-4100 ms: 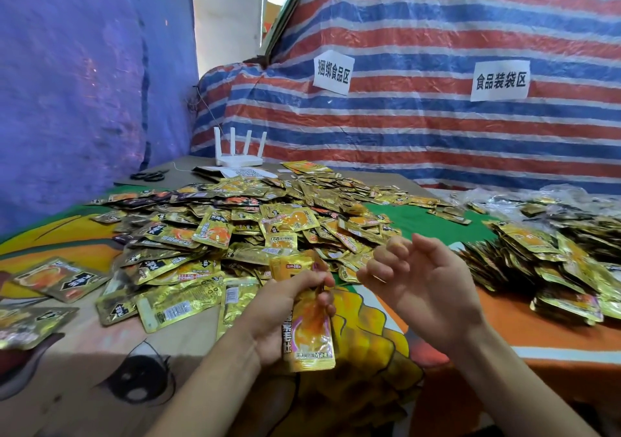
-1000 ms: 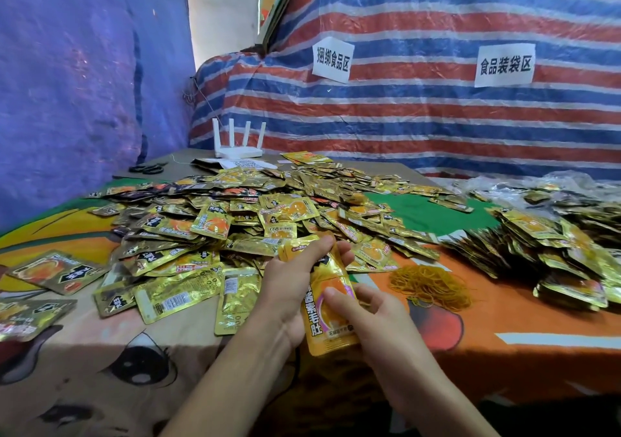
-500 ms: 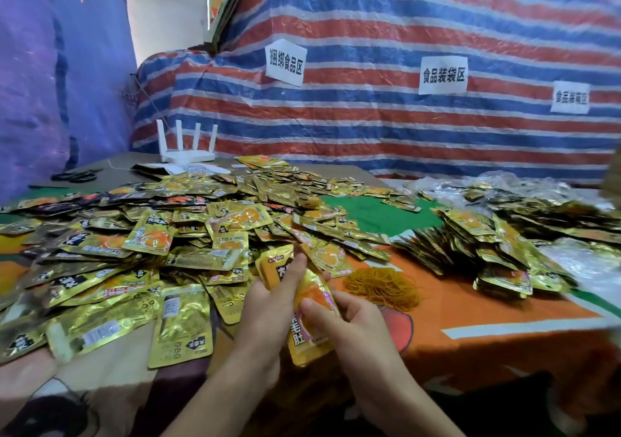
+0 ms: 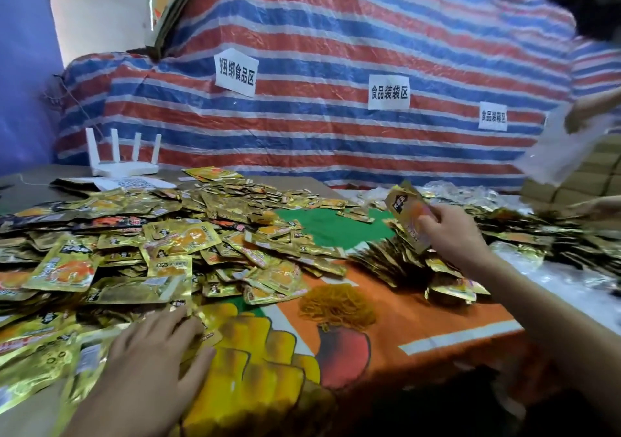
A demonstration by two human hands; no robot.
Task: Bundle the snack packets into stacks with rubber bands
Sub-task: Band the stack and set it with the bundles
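Heaps of loose snack packets (image 4: pixel 174 238), gold foil with orange print, cover the left and middle of the surface (image 4: pixel 430 319), which is spread with a cloth printed in orange, green and yellow. The left hand (image 4: pixel 151 362) lies low at the near edge of that heap, fingers straight and spread, palm down on the nearest packets and gripping nothing.

The right hand (image 4: pixel 447 235) is reached out to the right, its fingers and thumb curled round a stack of packets (image 4: pixel 408 216) held tilted and raised. Whether a band is round this stack cannot be made out. Just beneath it, a pile of bundled stacks (image 4: pixel 396 262) lies on the orange part of the cloth, and more gold packets spread away to the far right among crumpled clear plastic (image 4: pixel 470 194).

A loose clump of yellow rubber bands (image 4: pixel 336 305) sits on the cloth between the two hands, near the loose heap and the bundled pile and touched by neither hand.

At the back left a white router (image 4: pixel 122 154) with four upright antennas stands on the surface. Behind everything hangs a striped tarp (image 4: pixel 336 33) in red, blue and white, with three paper labels (image 4: pixel 236 75) stuck on it.
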